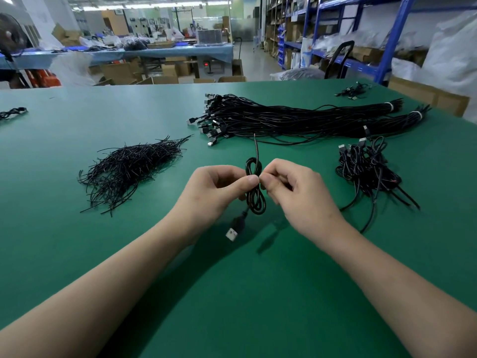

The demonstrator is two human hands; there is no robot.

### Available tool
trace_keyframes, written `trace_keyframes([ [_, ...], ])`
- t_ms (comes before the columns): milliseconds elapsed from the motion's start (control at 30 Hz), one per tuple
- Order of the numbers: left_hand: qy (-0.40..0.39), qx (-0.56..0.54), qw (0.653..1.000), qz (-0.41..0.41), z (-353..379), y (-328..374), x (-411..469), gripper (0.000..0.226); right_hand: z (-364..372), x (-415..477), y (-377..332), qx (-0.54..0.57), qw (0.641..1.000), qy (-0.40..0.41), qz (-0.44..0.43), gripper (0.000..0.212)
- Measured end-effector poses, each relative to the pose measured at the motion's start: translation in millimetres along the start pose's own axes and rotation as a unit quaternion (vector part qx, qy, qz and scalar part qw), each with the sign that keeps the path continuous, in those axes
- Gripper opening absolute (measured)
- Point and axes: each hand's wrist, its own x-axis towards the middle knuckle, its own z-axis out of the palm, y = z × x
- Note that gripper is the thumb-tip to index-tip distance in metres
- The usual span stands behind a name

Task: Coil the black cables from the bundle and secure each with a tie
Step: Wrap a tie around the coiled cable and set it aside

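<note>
Head view, looking down at a green worktable (77,254). Both bare hands meet above it. They hold one coiled USB cable (256,164) upright between them, clear of the surface.

The coil's long axis runs away from the person. One loop stands above the fingers and one hangs below, with the waist exactly where the hands meet. The left hand (219,188) pinches that waist from the left with thumb and curled fingers. The right hand (296,195) pinches it from the right, and the thumb tips nearly touch. Whether a tie is already on the waist is too small to tell.

A bare wire end (255,146) sticks up beyond the coil, and the USB plug (233,232) dangles below it toward the person.

The heap of black ties (129,171) lies well to the left, nearer the left hand. The uncoiled cable bundle (296,120) lies beyond the hands. Finished coils (366,166) are piled to the right
</note>
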Motion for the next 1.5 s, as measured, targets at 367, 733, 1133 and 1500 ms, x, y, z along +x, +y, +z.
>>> trace_keyframes([
  [367, 0.095, 0.349, 0.835, 0.415, -8, 0, 4, 0.017, -2, -1, 2, 0.461, 0.845, -0.144, 0.229, 0.010],
  [733, -0.075, 0.006, 0.994, -0.084, -2, -3, 1, 0.051, -1, -3, -2, -0.015, 0.997, 0.039, -0.070, 0.021],
  [1133, 0.063, 0.232, 0.916, 0.321, -2, 0, 0, 0.012, -5, 0, -1, 0.459, 0.835, -0.154, 0.260, 0.012],
  [1500, 0.061, 0.141, 0.970, 0.189, -3, 1, 0, 0.008, -5, -1, 1, 0.338, 0.908, -0.131, 0.208, 0.017],
])
